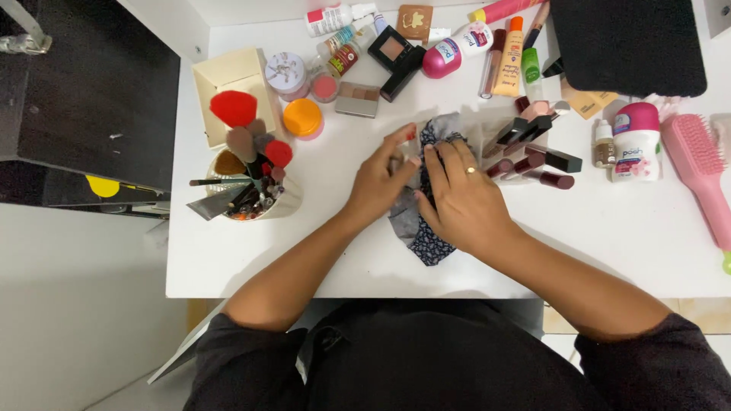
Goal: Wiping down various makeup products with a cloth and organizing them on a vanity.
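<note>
A dark blue patterned cloth [428, 245] lies crumpled at the middle of the white table [624, 243]. My right hand [463, 199], with a ring on one finger, rests flat on top of it. My left hand [381, 179] grips the cloth's left edge, its fingertips touching those of the right hand. Part of the cloth is hidden under both hands. Just right of my right hand lie several dark red lipsticks [550, 179].
A cup of makeup brushes [251, 190] stands at the left. Compacts, jars and bottles [358, 68] crowd the back. A black pouch [628, 46] sits back right, with a white and pink bottle [636, 141] and a pink hairbrush [700, 175] on the right.
</note>
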